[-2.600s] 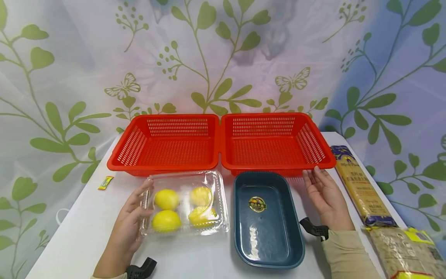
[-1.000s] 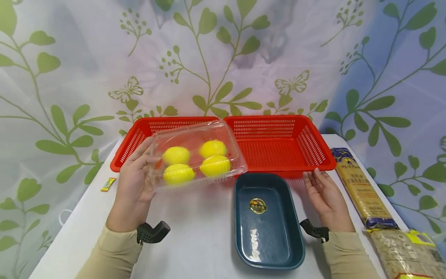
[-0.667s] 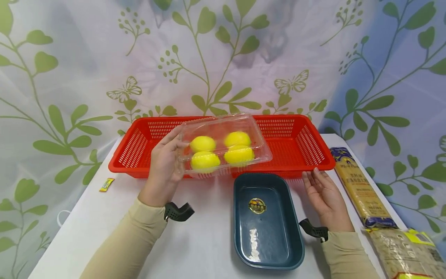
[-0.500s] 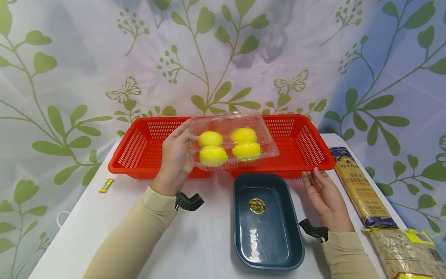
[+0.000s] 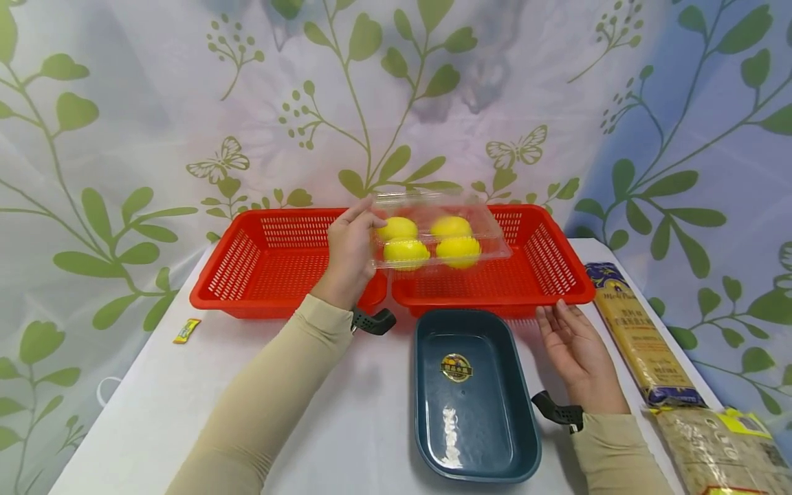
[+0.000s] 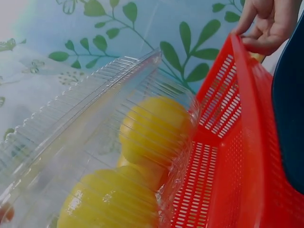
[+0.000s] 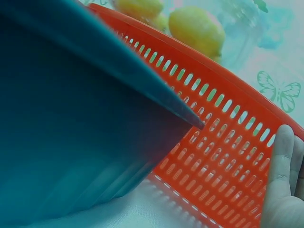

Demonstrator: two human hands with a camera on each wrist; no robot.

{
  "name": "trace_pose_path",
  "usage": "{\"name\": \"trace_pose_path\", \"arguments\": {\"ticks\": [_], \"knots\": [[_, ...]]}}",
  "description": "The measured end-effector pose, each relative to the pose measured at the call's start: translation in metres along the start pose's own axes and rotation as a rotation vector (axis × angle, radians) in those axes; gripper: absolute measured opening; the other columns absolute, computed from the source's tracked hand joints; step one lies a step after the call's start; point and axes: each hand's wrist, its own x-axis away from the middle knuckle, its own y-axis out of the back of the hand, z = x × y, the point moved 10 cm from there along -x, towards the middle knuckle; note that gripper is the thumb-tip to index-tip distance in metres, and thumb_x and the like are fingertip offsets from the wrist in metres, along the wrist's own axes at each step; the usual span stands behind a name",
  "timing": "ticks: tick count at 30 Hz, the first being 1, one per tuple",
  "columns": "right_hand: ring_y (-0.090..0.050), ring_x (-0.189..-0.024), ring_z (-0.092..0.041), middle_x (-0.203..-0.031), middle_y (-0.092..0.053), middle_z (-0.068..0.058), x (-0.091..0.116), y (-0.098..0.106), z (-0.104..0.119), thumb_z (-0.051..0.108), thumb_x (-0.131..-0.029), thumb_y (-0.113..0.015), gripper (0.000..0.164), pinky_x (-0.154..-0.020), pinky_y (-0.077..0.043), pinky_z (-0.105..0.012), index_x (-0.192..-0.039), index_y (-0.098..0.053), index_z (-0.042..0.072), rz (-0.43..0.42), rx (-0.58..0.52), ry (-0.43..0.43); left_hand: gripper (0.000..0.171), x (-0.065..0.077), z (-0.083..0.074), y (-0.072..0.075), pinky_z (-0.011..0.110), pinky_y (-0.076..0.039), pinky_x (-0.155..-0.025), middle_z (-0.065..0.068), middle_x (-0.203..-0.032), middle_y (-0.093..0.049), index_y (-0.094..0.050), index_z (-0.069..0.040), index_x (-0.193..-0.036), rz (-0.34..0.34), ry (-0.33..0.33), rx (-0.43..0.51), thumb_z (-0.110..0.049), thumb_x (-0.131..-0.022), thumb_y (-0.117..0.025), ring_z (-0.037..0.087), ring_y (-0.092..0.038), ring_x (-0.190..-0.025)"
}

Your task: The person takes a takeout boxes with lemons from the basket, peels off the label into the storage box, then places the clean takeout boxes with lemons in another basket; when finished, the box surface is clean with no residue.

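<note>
My left hand (image 5: 349, 253) grips the left end of a clear plastic clamshell box (image 5: 493, 242) with several lemons (image 5: 458, 252) inside. The box is held in the air, slightly tilted, over the right red basket (image 5: 495, 283) and its joint with the left red basket (image 5: 278, 271). In the left wrist view, lemons (image 6: 156, 128) show through the ribbed plastic, beside the basket's slotted wall. My right hand (image 5: 579, 354) is palm up at the right basket's front right corner. Its extended fingertips touch just under the rim, as the right wrist view also shows.
A dark blue plastic basin (image 5: 476, 412) stands in front of the right basket. At the right edge lie a spaghetti pack (image 5: 643, 333) and a bag of beige dry goods (image 5: 718, 447). A small yellow candy (image 5: 186, 331) lies on the left. Behind hangs a leaf-patterned curtain (image 5: 396, 103).
My left hand has lifted the box of lemons off the table and carried it up, away and to the right, over the right basket. The right hand stays at the rim.
</note>
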Motion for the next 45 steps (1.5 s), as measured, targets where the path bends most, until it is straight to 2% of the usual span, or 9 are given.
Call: {"name": "trace_pose_path", "arguments": {"ticks": [2, 5, 9, 14, 21, 34, 39, 41, 45], "knots": [[-0.041, -0.123, -0.018, -0.134, -0.045, -0.006, 0.000, 0.000, 0.001, 0.002, -0.096, -0.048, 0.045, -0.101, -0.034, -0.033, -0.140, -0.041, 0.013, 0.000, 0.002, 0.001, 0.045, -0.004, 0.005, -0.007, 0.025, -0.047, -0.070, -0.006, -0.134, -0.048, -0.063, -0.012, -0.123, -0.001, 0.006, -0.024, 0.002, -0.081, -0.058, 0.010, -0.045, -0.107], [-0.042, -0.122, -0.019, -0.132, -0.046, -0.007, 0.001, 0.001, 0.001, 0.002, -0.096, -0.048, 0.045, -0.101, -0.034, -0.034, -0.139, -0.041, 0.013, -0.008, 0.004, 0.004, 0.044, -0.009, 0.013, -0.018, 0.024, -0.035, -0.050, -0.008, -0.139, -0.042, -0.066, -0.018, -0.119, -0.003, 0.007, -0.091, 0.000, -0.079, -0.059, 0.008, -0.046, -0.095], [-0.042, -0.123, -0.019, -0.131, -0.046, -0.007, 0.001, 0.002, 0.001, 0.002, -0.096, -0.049, 0.045, -0.101, -0.034, -0.034, -0.139, -0.041, 0.013, -0.015, -0.002, 0.000, 0.043, -0.014, 0.023, -0.031, 0.025, -0.026, -0.043, -0.005, -0.136, -0.044, -0.067, -0.022, -0.116, -0.003, 0.016, -0.136, -0.001, -0.078, -0.060, 0.010, -0.042, -0.070], [-0.042, -0.123, -0.019, -0.134, -0.044, -0.006, 0.000, 0.003, 0.001, 0.003, -0.095, -0.051, 0.047, -0.101, -0.034, -0.034, -0.139, -0.041, 0.013, -0.023, 0.011, 0.000, 0.045, -0.022, 0.035, -0.044, 0.024, -0.023, -0.039, -0.002, -0.124, -0.055, -0.066, -0.021, -0.116, -0.006, 0.024, -0.181, 0.001, -0.076, -0.061, 0.014, -0.019, -0.042], [-0.039, -0.126, -0.019, -0.140, -0.040, -0.005, 0.000, 0.003, 0.000, 0.003, -0.095, -0.051, 0.048, -0.101, -0.034, -0.034, -0.140, -0.039, 0.014, -0.016, 0.009, -0.007, 0.046, -0.035, 0.050, -0.053, 0.024, -0.029, -0.043, 0.002, -0.122, -0.059, -0.066, -0.015, -0.115, -0.015, 0.012, -0.251, 0.002, -0.073, -0.063, 0.012, -0.029, -0.048], [-0.042, -0.122, -0.019, -0.131, -0.046, -0.007, -0.004, 0.003, -0.001, 0.003, -0.095, -0.050, 0.045, -0.100, -0.035, -0.034, -0.139, -0.042, 0.012, -0.023, 0.017, 0.005, 0.039, -0.044, 0.068, -0.047, 0.026, -0.031, -0.043, -0.001, -0.123, -0.057, -0.069, -0.015, -0.110, -0.051, 0.019, -0.309, -0.001, -0.073, -0.062, 0.014, -0.028, -0.047], [-0.041, -0.123, -0.019, -0.133, -0.045, -0.007, -0.004, 0.004, 0.000, 0.003, -0.096, -0.050, 0.046, -0.100, -0.035, -0.034, -0.140, -0.042, 0.012, -0.024, 0.014, 0.010, 0.038, -0.045, 0.072, -0.054, 0.042, -0.050, -0.063, 0.002, -0.133, -0.049, -0.064, -0.006, -0.115, 0.023, 0.003, -0.327, -0.002, -0.077, -0.062, 0.019, -0.047, -0.064], [-0.041, -0.123, -0.019, -0.133, -0.044, -0.007, -0.004, 0.005, 0.000, 0.003, -0.095, -0.050, 0.046, -0.100, -0.035, -0.034, -0.140, -0.041, 0.012, -0.028, 0.017, 0.013, 0.039, -0.045, 0.074, -0.057, 0.046, -0.050, -0.075, 0.003, -0.136, -0.046, -0.061, -0.001, -0.118, 0.052, 0.002, -0.321, -0.002, -0.079, -0.061, 0.019, -0.052, -0.078], [-0.042, -0.123, -0.019, -0.133, -0.044, -0.007, -0.004, 0.006, 0.000, 0.003, -0.095, -0.050, 0.046, -0.100, -0.036, -0.034, -0.140, -0.041, 0.013, -0.034, 0.021, 0.018, 0.039, -0.046, 0.080, -0.058, 0.044, -0.050, -0.076, 0.003, -0.131, -0.048, -0.060, -0.002, -0.120, 0.075, 0.021, -0.323, -0.002, -0.080, -0.061, 0.021, -0.051, -0.082]]}}
